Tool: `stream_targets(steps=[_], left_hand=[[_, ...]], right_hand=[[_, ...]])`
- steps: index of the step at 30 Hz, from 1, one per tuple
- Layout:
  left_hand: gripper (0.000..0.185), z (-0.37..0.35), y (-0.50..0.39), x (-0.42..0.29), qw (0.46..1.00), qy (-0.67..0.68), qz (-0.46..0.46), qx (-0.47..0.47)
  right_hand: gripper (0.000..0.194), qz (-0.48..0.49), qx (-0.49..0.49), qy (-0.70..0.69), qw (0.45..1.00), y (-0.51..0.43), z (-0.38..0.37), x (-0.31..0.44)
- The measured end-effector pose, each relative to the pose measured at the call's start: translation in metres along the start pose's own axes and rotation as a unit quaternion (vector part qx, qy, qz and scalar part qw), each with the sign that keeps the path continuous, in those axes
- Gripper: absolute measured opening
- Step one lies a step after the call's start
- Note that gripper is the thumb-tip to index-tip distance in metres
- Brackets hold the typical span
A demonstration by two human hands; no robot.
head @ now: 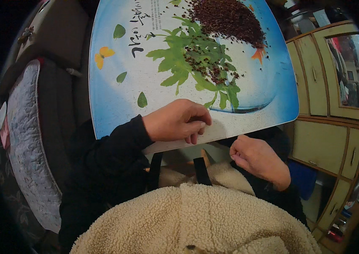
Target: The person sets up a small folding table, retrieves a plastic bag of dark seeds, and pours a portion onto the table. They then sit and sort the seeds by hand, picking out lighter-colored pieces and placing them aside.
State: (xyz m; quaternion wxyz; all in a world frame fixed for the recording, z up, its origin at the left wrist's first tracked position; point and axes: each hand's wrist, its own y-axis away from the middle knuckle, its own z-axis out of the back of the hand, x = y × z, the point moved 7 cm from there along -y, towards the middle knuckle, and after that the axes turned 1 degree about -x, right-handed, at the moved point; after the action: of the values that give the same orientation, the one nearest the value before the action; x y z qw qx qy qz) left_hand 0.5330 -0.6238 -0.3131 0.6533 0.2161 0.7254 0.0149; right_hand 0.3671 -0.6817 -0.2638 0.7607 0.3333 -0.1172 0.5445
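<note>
My left hand (pixel 179 122) hovers over the near edge of the printed tabletop (pixel 179 92), palm down, with its fingers bent and the thumb close against them. Whether something small lies between those fingertips is hidden. Just past the table's near edge, my right hand (pixel 257 157) is curled above my lap, and its inner side cannot be made out. Farther up the table lies a large heap of dark red-brown dried peppercorns (pixel 227 20), which look like Sichuan pepper. A smaller, thinner scatter of peppercorns (pixel 211 65) lies nearer to me, over the printed green leaves.
Pale green cabinets (pixel 320 143) with a mirrored door (pixel 354 71) stand to the right. On the left is a dark sofa (pixel 60 104) with a quilted cover (pixel 33 136). A fleece garment (pixel 195 219) covers my body below the table edge.
</note>
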Motion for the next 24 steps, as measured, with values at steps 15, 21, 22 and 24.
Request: stream_targets(steps=[15,21,22,24], left_hand=[[0.021,0.000,0.001,0.000,1.000,0.012,0.002,0.001],[0.021,0.001,0.001,-0.002,1.000,0.009,-0.006,0.002],[0.021,0.001,0.001,-0.002,1.000,0.009,-0.005,0.002],[0.021,0.001,0.001,-0.002,1.000,0.008,-0.004,0.002]], right_hand=[[0.010,-0.073,-0.190,-0.032,0.979,-0.019,0.057,-0.021],[0.018,-0.021,-0.344,0.056,0.937,-0.049,0.077,-0.033],[0.021,-0.011,-0.353,0.079,0.932,-0.054,0.077,-0.034],[0.026,-0.002,-0.370,0.110,0.923,-0.061,0.077,-0.036]])
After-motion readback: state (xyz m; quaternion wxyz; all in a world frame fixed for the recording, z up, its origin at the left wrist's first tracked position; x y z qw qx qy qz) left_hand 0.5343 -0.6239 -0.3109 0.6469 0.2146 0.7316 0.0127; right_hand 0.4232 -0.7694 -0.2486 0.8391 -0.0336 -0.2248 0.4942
